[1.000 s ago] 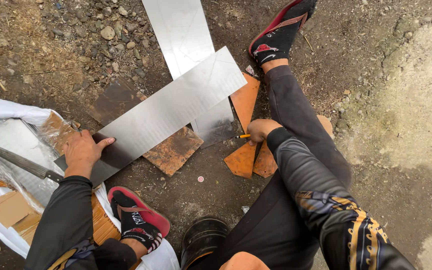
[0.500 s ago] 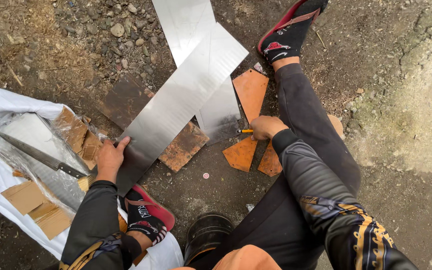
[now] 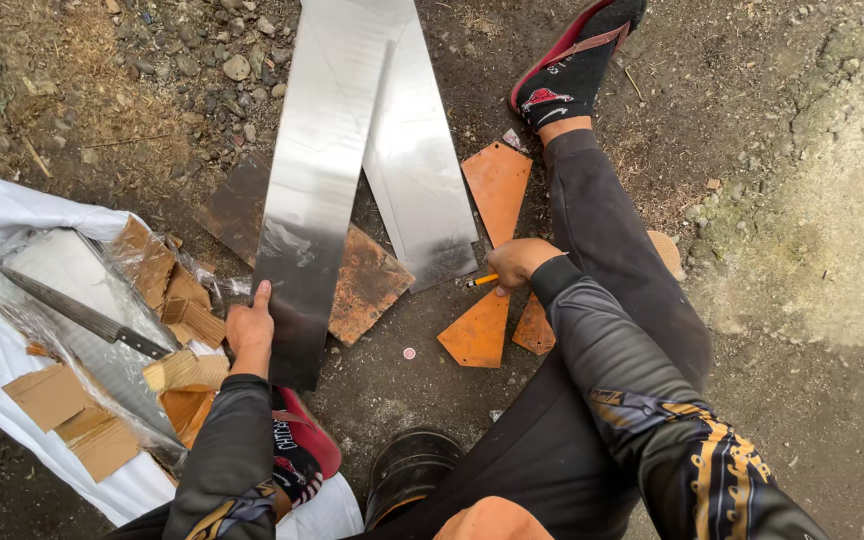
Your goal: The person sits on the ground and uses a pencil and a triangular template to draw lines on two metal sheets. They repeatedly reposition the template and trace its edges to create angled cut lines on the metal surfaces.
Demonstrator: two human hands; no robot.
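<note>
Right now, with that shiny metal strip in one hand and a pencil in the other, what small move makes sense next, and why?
Probably bring the right hand with its pencil across to the metal strip. The left hand already steadies the strip's near edge, while the pencil tip sits off the metal, over the ground.

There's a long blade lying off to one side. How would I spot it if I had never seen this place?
Find the white sheet spread on the ground at the person's left, beyond the left hand. On it lies crinkled clear plastic among cut wooden blocks. The knife lies slantwise there: one long, narrow, dull grey blade with a dark handle, unlike the wide shiny metal strips nearby.
</note>
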